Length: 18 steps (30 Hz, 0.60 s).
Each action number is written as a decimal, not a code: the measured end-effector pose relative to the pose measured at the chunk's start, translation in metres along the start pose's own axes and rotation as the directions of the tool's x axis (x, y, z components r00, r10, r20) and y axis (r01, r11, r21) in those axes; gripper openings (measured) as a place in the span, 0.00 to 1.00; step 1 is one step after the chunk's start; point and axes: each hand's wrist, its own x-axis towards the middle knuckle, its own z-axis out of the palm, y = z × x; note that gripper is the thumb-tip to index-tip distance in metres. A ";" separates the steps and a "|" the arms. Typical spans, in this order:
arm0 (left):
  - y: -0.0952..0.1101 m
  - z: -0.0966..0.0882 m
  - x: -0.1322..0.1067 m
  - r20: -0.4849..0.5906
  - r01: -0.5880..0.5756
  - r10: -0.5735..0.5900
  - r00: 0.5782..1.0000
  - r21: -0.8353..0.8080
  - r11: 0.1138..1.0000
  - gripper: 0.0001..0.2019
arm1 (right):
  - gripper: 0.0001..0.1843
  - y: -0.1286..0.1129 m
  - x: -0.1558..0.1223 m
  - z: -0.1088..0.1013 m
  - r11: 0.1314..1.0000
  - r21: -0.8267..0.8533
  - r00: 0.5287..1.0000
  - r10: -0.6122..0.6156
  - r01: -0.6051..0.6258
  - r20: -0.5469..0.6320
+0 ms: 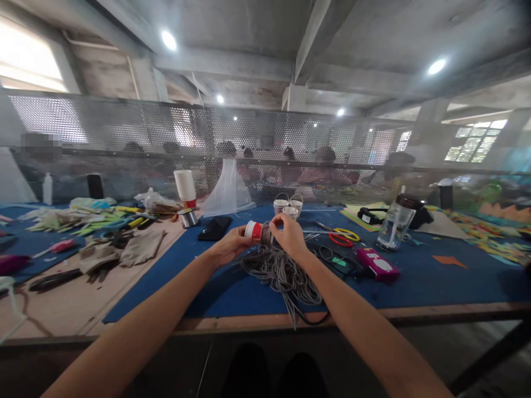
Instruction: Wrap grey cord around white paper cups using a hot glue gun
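In our left hand [231, 243] we hold a red-and-white paper cup [252, 229], tilted on its side, with the fingers closed around it. The cup is above the blue mat [435, 287] in the middle of the bench [91, 301]. Grey cord [286, 273] goes around the right part of the cup, and the rest of it lies in a loose heap below and nearer to us. Our right hand [290, 235] has thumb and finger brought together, pinching the cord beside the cup; which strand exactly, we cannot tell.

We judge that the step in hand is to lay this cord around the cup. For doing it well, we should hold the cup firmly but gently, because thin paper can be dented easily. Each turn should lie close against its neighbour, with even, light tension, and without crossing. It is wise to turn the cup a little rather than to pull hard on the cord. The heap looks tangled, so a free length is better loosened first, otherwise a knot may pull the turns askew. The scissors [343, 236] at the right should not catch any loop.
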 end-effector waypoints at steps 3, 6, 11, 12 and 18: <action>0.000 0.000 0.000 -0.002 0.021 -0.021 1.000 0.005 1.000 0.21 | 0.03 0.001 0.000 0.001 1.000 -0.002 1.000 0.011 -0.011 -0.009; 0.002 0.001 -0.001 -0.016 0.032 -0.032 0.999 0.016 0.999 0.16 | 0.04 0.001 0.001 0.000 1.000 0.009 1.000 0.028 -0.028 -0.003; 0.003 0.002 -0.001 -0.042 0.071 -0.073 0.996 -0.047 0.996 0.10 | 0.04 -0.001 0.001 -0.003 0.999 0.026 0.999 0.046 -0.046 -0.006; 0.003 0.002 -0.001 -0.048 0.077 -0.080 0.996 -0.064 0.995 0.09 | 0.04 -0.001 0.001 -0.004 0.998 0.028 0.999 0.050 -0.050 -0.007; 0.003 0.001 -0.001 -0.049 0.120 -0.124 0.991 -0.072 0.990 0.10 | 0.04 0.000 0.002 -0.004 0.997 0.009 0.997 0.073 -0.073 0.002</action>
